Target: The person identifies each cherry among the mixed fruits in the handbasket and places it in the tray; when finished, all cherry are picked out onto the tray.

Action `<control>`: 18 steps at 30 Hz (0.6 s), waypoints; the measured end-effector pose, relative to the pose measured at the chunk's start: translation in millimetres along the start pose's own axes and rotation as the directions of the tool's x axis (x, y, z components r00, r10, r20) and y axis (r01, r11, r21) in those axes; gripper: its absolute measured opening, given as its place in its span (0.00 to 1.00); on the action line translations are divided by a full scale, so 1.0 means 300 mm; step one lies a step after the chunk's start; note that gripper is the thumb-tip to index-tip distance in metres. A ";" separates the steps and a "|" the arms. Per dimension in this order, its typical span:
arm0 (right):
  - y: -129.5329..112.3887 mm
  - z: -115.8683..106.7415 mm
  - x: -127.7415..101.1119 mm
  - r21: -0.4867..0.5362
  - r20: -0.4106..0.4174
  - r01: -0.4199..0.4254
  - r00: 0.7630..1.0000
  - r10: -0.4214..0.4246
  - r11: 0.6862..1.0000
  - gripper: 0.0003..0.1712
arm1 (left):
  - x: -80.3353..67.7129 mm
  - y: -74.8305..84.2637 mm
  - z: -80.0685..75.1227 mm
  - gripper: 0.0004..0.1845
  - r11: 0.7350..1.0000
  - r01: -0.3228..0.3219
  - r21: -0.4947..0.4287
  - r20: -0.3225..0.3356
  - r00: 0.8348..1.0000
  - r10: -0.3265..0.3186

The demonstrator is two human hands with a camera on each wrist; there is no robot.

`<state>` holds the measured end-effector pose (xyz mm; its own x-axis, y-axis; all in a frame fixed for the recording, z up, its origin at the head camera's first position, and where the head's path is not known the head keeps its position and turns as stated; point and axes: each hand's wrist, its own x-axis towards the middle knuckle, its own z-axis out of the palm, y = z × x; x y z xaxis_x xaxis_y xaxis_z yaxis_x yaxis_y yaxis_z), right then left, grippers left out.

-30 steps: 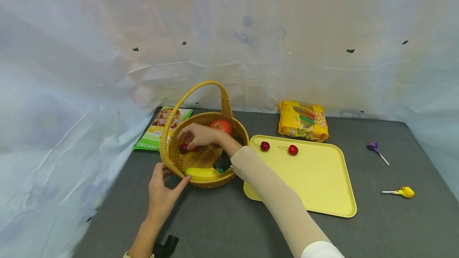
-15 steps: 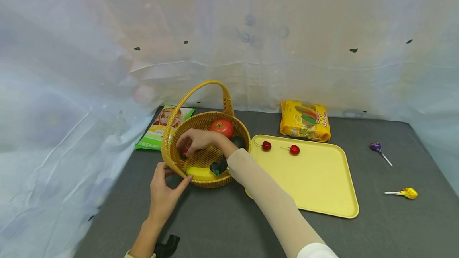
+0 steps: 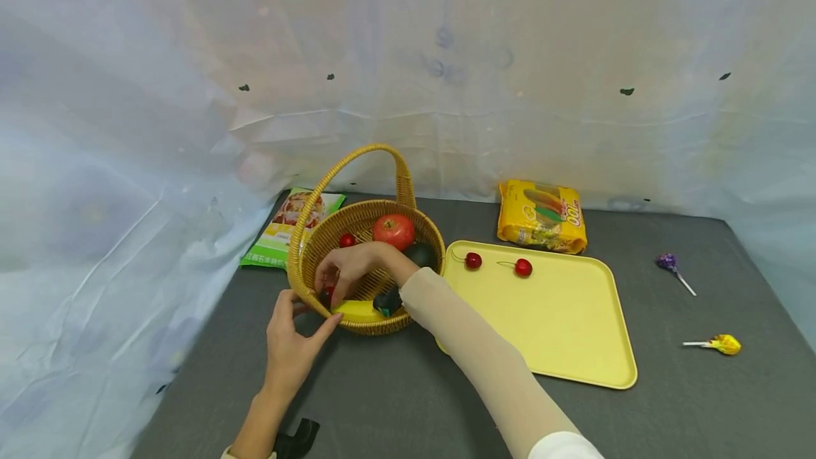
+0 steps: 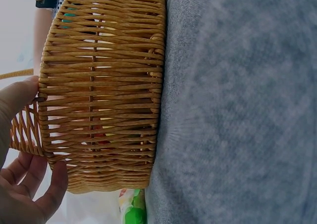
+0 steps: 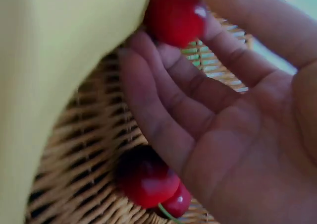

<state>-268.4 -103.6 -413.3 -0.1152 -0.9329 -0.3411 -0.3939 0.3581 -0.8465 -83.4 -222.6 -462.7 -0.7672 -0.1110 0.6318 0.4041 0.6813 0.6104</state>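
Observation:
A yellow wicker basket [image 3: 367, 212] with a tall handle stands at the left of the table. My left hand [image 3: 290, 342] grips its near-left rim, thumb on the rim and fingers against the side. Inside the basket, my right hand [image 3: 353, 268] pinches a cherry [image 5: 176, 16] beside the banana [image 3: 358, 311]. Two more cherries [image 5: 148, 184] lie below the hand in the right wrist view. A pomegranate [image 3: 393, 231], a dark green round fruit [image 3: 421, 255] partly behind the forearm, and a dark object [image 3: 387, 302] on the banana also sit in the basket.
Right of the basket lies a yellow tray [image 3: 542, 324] bearing two stemmed cherries [image 3: 523, 268]. A yellow snack pack [image 3: 542, 217] stands behind it, a green-white packet [image 3: 274, 246] behind the basket. Purple [image 3: 666, 261] and yellow lollipops [image 3: 725, 344] lie far right.
My right hand has moved toward the near side of the basket, closer to the banana. A cherry at the back left of the basket now shows. The left hand keeps its place on the rim.

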 end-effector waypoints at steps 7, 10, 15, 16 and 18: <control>-0.017 -0.025 -0.076 0.040 -0.093 0.137 0.987 -0.132 0.990 0.19 | 0.000 -0.004 0.000 0.32 1.000 -0.004 -0.008 0.003 1.000 0.004; -0.021 -0.046 -0.172 0.017 -0.200 0.244 0.951 -0.236 0.970 0.20 | -0.002 -0.006 -0.001 0.32 1.000 0.003 -0.013 0.008 1.000 -0.003; 0.026 -0.042 -0.425 -0.043 -0.451 0.310 0.842 -0.296 0.950 0.17 | -0.005 -0.005 -0.005 0.32 1.000 0.011 -0.020 0.016 1.000 -0.010; 0.047 -0.035 -0.486 -0.040 -0.500 0.308 0.818 -0.286 0.951 0.16 | -0.005 -0.004 -0.003 0.32 1.000 0.007 -0.018 0.013 1.000 -0.007; 0.098 -0.017 -0.606 -0.012 -0.584 0.290 0.775 -0.242 0.957 0.16 | -0.004 -0.002 -0.001 0.32 1.000 0.008 -0.015 0.003 1.000 -0.008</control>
<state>-263.6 76.2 -374.0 -0.5262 -0.8313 0.1792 -0.4216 0.0721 -0.9039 -82.6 -223.2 -463.6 -0.7722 -0.1143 0.6250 0.4051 0.6691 0.6230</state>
